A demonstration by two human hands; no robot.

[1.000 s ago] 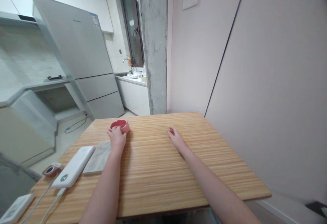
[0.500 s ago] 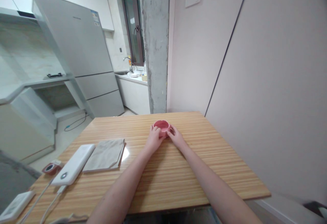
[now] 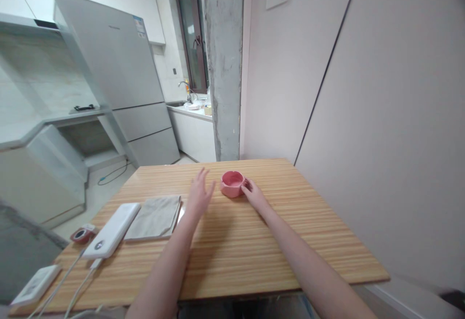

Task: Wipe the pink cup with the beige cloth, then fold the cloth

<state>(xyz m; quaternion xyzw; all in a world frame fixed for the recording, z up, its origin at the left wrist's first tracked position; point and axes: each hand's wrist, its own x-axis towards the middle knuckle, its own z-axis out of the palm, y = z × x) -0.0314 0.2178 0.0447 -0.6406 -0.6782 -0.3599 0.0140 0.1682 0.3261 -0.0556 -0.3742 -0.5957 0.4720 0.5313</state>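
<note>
Now the right hand (image 3: 254, 195) rests on the wooden counter (image 3: 254, 241) with its fingers (image 3: 247, 186) lightly curled against the near right side of the pink dish (image 3: 232, 183), steadying it rather than gripping; nothing is lifted. The left hand (image 3: 201, 195) hovers just left of the dish, fingers spread wide and holding nothing. Standing upright near the counter's far edge, the dish is small, round, thick-walled and shallow, with a notched rim. Farther left lie a grey cloth (image 3: 155, 217) and a white power bank (image 3: 111, 229).
</note>
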